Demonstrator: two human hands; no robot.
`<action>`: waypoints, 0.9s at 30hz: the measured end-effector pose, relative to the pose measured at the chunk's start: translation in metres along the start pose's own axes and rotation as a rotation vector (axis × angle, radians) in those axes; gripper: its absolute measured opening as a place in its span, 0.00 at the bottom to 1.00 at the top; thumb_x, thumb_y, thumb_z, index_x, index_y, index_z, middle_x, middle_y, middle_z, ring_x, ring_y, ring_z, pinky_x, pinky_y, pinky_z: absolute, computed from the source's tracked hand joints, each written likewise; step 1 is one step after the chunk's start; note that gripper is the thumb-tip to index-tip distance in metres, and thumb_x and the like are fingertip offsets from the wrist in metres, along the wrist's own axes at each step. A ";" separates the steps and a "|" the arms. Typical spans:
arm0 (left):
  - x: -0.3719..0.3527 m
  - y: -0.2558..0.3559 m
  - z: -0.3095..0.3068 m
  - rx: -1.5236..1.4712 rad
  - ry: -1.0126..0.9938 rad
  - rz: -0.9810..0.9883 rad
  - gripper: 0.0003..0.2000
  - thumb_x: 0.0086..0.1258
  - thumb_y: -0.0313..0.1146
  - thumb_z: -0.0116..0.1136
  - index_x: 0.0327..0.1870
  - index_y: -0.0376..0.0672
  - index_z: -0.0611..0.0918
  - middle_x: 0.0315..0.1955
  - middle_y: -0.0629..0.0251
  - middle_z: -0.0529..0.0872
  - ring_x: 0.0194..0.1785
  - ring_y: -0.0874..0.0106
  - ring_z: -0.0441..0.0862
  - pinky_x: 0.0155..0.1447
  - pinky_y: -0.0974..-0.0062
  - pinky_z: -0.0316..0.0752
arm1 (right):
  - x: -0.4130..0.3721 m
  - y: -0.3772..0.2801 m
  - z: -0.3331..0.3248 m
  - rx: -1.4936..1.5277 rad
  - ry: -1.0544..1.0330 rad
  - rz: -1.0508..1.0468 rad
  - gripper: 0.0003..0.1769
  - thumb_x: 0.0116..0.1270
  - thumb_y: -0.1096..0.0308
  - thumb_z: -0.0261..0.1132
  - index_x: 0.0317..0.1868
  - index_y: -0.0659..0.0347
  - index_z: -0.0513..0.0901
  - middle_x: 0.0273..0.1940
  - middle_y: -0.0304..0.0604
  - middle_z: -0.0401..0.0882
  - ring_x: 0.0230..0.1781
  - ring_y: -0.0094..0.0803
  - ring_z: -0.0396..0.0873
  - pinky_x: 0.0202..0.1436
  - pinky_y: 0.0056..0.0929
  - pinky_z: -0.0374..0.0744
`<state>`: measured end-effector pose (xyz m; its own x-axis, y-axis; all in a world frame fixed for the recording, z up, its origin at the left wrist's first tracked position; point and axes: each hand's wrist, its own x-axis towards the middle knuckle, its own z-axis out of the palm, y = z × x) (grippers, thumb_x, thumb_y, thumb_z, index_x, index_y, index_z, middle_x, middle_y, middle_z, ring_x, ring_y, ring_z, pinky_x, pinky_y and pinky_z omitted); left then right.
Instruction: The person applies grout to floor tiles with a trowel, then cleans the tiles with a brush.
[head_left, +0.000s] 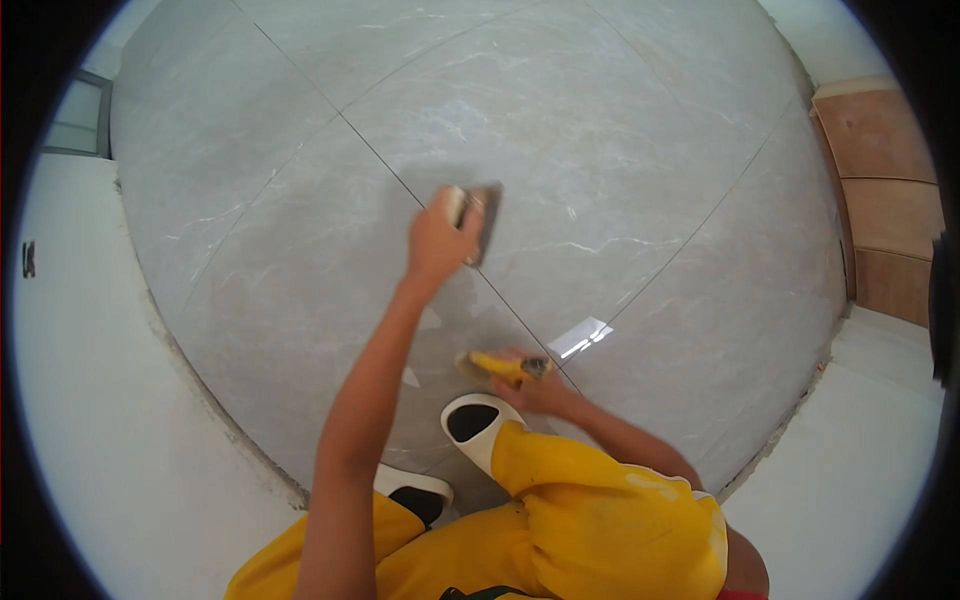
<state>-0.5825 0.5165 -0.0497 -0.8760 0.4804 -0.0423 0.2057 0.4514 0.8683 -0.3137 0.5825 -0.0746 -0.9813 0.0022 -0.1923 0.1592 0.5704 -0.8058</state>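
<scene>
My left hand (437,245) reaches out over the grey tiled floor and is closed around a scraper-like tool (488,222) with a pale handle and a flat, dark, blurred blade. The blade lies across a dark joint line (385,165) between two tiles. Closer to my body, my right hand (537,388) grips a yellow-handled tool (500,366). Its far end points left and is blurred, so I cannot make out its kind. This hand is low, just beyond the toe of my right slipper (478,425) and near the same joint line.
Large grey marbled tiles (600,120) cover the floor, with a bright reflection near a joint crossing. White walls (90,330) stand on both sides. Brown panels (885,210) are at the right, and a grey-framed opening (85,115) is at the upper left. My left slipper (415,492) rests below.
</scene>
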 end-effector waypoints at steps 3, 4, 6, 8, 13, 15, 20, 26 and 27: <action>0.004 0.000 -0.052 0.067 0.109 0.073 0.12 0.65 0.38 0.60 0.35 0.39 0.74 0.23 0.49 0.81 0.29 0.50 0.81 0.34 0.60 0.73 | 0.076 0.063 -0.073 -0.080 0.391 0.113 0.18 0.64 0.60 0.64 0.49 0.62 0.81 0.38 0.48 0.84 0.37 0.38 0.84 0.42 0.36 0.81; 0.005 0.002 -0.069 0.100 0.113 0.097 0.12 0.65 0.37 0.60 0.35 0.38 0.74 0.23 0.51 0.81 0.28 0.53 0.82 0.33 0.61 0.74 | 0.105 0.076 -0.129 -0.233 0.417 0.284 0.16 0.65 0.59 0.64 0.45 0.63 0.80 0.31 0.49 0.84 0.29 0.38 0.83 0.32 0.36 0.80; -0.005 0.007 -0.097 0.035 0.168 0.054 0.11 0.66 0.36 0.60 0.35 0.37 0.74 0.23 0.54 0.82 0.27 0.60 0.82 0.33 0.64 0.74 | 0.149 0.113 -0.220 -0.716 0.735 0.103 0.14 0.63 0.61 0.66 0.42 0.62 0.79 0.24 0.50 0.79 0.25 0.49 0.79 0.26 0.41 0.76; -0.015 0.009 -0.117 0.014 0.208 0.011 0.10 0.66 0.34 0.59 0.35 0.37 0.75 0.23 0.57 0.83 0.27 0.65 0.82 0.34 0.67 0.73 | 0.160 0.100 -0.267 -0.839 0.717 -0.109 0.14 0.62 0.60 0.67 0.41 0.62 0.79 0.24 0.50 0.79 0.25 0.49 0.80 0.28 0.40 0.77; -0.040 -0.001 -0.124 0.050 0.211 -0.094 0.10 0.67 0.34 0.59 0.32 0.35 0.77 0.24 0.57 0.83 0.27 0.69 0.80 0.34 0.71 0.72 | 0.113 0.015 -0.105 0.018 0.436 0.210 0.17 0.62 0.56 0.65 0.43 0.61 0.82 0.29 0.44 0.83 0.28 0.34 0.82 0.32 0.35 0.78; -0.048 -0.015 -0.115 0.087 0.197 -0.046 0.10 0.67 0.34 0.59 0.31 0.34 0.77 0.23 0.56 0.81 0.26 0.69 0.77 0.32 0.70 0.71 | 0.067 -0.026 -0.027 0.128 0.037 0.137 0.21 0.62 0.58 0.65 0.53 0.59 0.79 0.40 0.48 0.84 0.44 0.35 0.83 0.46 0.36 0.78; -0.065 -0.001 -0.097 0.222 0.086 0.096 0.12 0.68 0.33 0.58 0.29 0.33 0.75 0.20 0.55 0.74 0.23 0.65 0.70 0.30 0.66 0.67 | 0.109 0.039 -0.120 -0.072 0.385 0.329 0.15 0.64 0.59 0.64 0.44 0.60 0.82 0.32 0.50 0.85 0.33 0.42 0.85 0.34 0.38 0.81; -0.091 0.015 -0.060 -0.037 -0.001 -0.112 0.13 0.69 0.34 0.56 0.28 0.33 0.74 0.20 0.53 0.74 0.23 0.62 0.69 0.31 0.66 0.66 | 0.084 0.113 -0.299 -0.376 0.641 0.216 0.19 0.61 0.55 0.68 0.39 0.66 0.81 0.30 0.47 0.83 0.29 0.36 0.81 0.33 0.34 0.77; -0.098 0.017 -0.052 -0.074 -0.034 -0.135 0.13 0.69 0.35 0.55 0.29 0.33 0.74 0.21 0.53 0.74 0.24 0.62 0.70 0.31 0.66 0.67 | 0.047 0.105 -0.294 -0.154 0.550 0.252 0.21 0.61 0.55 0.70 0.41 0.67 0.82 0.29 0.44 0.83 0.29 0.29 0.80 0.33 0.32 0.77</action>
<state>-0.5162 0.4379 -0.0052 -0.8782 0.4443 -0.1769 0.0527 0.4574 0.8877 -0.3749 0.8844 -0.0038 -0.8341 0.5514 -0.0168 0.4162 0.6091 -0.6751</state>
